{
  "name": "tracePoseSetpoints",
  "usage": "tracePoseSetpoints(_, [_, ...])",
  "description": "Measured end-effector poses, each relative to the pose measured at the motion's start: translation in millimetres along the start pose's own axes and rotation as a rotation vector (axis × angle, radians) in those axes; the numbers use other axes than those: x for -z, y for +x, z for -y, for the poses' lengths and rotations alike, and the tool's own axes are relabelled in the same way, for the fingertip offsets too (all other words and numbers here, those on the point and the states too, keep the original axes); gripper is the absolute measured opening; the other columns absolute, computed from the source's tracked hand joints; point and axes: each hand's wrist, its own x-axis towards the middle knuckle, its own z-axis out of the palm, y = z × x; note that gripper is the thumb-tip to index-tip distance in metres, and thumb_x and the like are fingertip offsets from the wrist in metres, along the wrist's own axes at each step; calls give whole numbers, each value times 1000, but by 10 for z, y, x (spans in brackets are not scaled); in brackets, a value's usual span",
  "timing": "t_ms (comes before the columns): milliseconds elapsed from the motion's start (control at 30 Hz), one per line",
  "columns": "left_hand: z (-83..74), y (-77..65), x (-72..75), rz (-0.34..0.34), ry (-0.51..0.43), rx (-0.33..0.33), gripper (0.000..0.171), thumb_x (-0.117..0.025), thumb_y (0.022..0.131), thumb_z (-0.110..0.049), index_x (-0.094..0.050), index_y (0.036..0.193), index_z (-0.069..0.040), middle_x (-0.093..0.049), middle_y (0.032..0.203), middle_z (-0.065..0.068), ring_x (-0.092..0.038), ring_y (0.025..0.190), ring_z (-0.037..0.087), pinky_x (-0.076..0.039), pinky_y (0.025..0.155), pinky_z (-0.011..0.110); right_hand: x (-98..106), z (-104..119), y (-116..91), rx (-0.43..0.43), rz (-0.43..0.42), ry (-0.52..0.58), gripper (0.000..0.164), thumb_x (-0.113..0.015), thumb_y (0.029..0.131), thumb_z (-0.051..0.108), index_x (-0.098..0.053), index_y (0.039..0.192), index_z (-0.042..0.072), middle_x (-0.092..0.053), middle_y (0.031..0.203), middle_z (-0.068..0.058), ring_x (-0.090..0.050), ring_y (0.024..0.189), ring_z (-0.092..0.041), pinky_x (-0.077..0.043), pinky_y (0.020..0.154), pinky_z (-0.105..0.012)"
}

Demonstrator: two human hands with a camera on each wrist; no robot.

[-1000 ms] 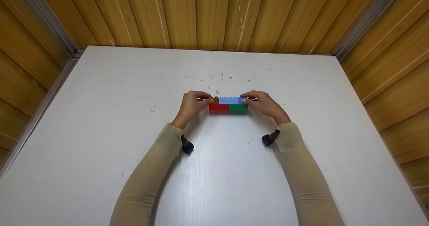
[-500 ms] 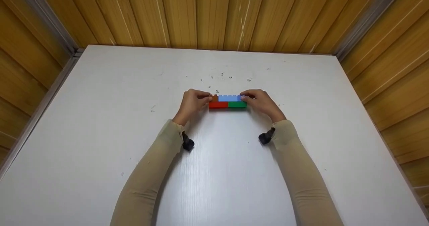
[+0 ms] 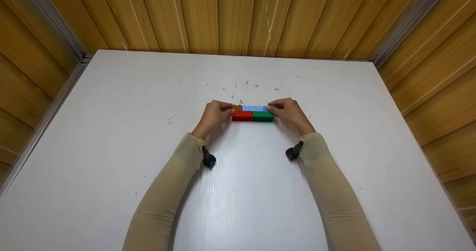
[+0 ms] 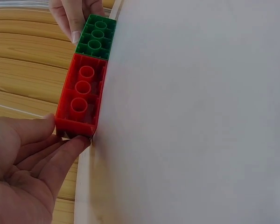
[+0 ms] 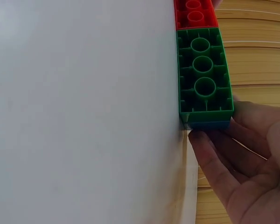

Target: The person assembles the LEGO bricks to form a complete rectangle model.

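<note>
Toy building bricks are joined into one short bar. In the head view, a red brick (image 3: 242,116) and a green brick (image 3: 263,116) form the near row. Behind them are an orange-brown brick (image 3: 237,108), a light blue brick (image 3: 253,108) and a darker blue one at the right end. The left hand (image 3: 215,115) pinches the bar's left end between thumb and fingers; the right hand (image 3: 291,113) pinches the right end. Both wrist views show the hollow undersides of the red brick (image 4: 79,88) and green brick (image 5: 204,70). Whether the bar touches the table cannot be told.
A white table (image 3: 238,191) with small dark scuffs lies under the hands. Yellow wood-look panels (image 3: 234,18) rise behind its far edge and along both sides. Black wrist cameras (image 3: 209,159) hang under the sleeves.
The bar has shifted slightly away from the body and tilted, so the red and green bricks show more of their faces and the studs less. Both hands keep their pinch.
</note>
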Motion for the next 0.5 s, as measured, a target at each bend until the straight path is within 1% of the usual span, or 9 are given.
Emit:
tracePoseSetpoints(133, [12, 9, -6, 4, 12, -16, 34, -63, 93, -16, -64, 123, -1, -65, 124, 14, -61, 110, 21, -50, 96, 34, -1, 8, -2, -12, 0, 4, 37, -59, 96, 32, -65, 124, 9, -63, 127, -10, -53, 122, -23, -41, 106, -41])
tracePoseSetpoints(300, [23, 7, 2, 11, 18, -12, 36, -59, 95, -16, -61, 127, 0, -64, 125, 14, -61, 100, 19, -51, 94, 33, -1, -11, 3, -13, 4, 2, 38, -55, 98, 33, -64, 126, 10, -61, 131, -9, -50, 126, -24, -38, 109, -42])
tracePoseSetpoints(400, [25, -1, 17, 19, 22, -6, 38, -55, 97, -17, -58, 131, -2, -62, 129, 13, -62, 102, 18, -51, 94, 33, 4, -31, 8, -4, 12, 7, 42, -51, 99, 37, -61, 129, 9, -58, 134, -9, -46, 132, -25, -33, 113, -43])
tracePoseSetpoints(500, [30, -12, 40, 19, 32, -16, 38, -52, 98, -18, -57, 133, -5, -61, 131, 11, -62, 105, 20, -52, 93, 33, 28, -39, -2, 10, 28, 22, 48, -46, 101, 40, -57, 134, 8, -56, 138, -10, -43, 135, -26, -30, 115, -44])
